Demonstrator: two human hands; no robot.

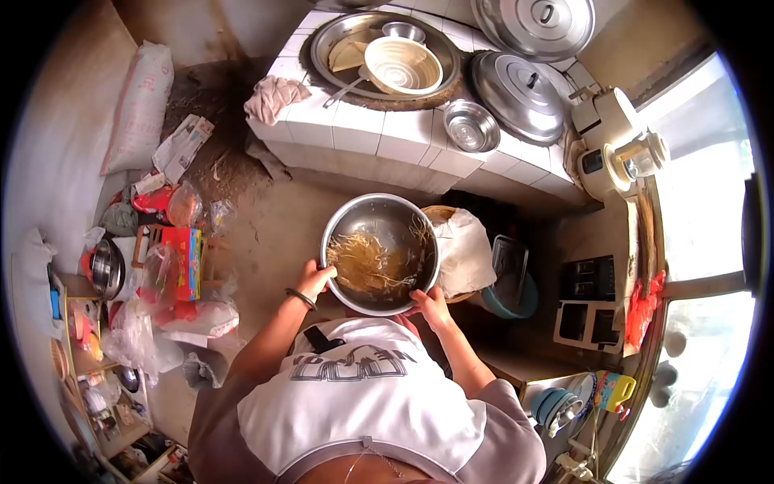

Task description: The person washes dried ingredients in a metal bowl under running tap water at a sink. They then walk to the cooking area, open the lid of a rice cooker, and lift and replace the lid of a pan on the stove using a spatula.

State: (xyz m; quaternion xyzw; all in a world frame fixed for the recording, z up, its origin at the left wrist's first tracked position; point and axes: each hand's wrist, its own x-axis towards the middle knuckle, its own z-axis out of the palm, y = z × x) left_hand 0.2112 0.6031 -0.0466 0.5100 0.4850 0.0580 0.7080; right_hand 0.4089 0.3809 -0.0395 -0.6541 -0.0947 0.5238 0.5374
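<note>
A steel basin [395,222] is held in front of my body, with thin pale shreds [367,262] lying in what looks like some liquid at its bottom. My left hand [313,280] grips the basin's left rim, thumb over the edge. On the lower right side, my right hand [431,305] grips the rim the same way. The fingers beneath the basin are hidden. Close to the basin's right side sits a basket covered with a pale cloth [465,252].
Ahead stands a white tiled stove [355,129] with a large wok [322,48], a cream colander [403,68], a steel bowl [472,127] and a lidded pot [518,97]. Bags and a red box [184,262] crowd the left floor. A teal tub [522,298] stands at right.
</note>
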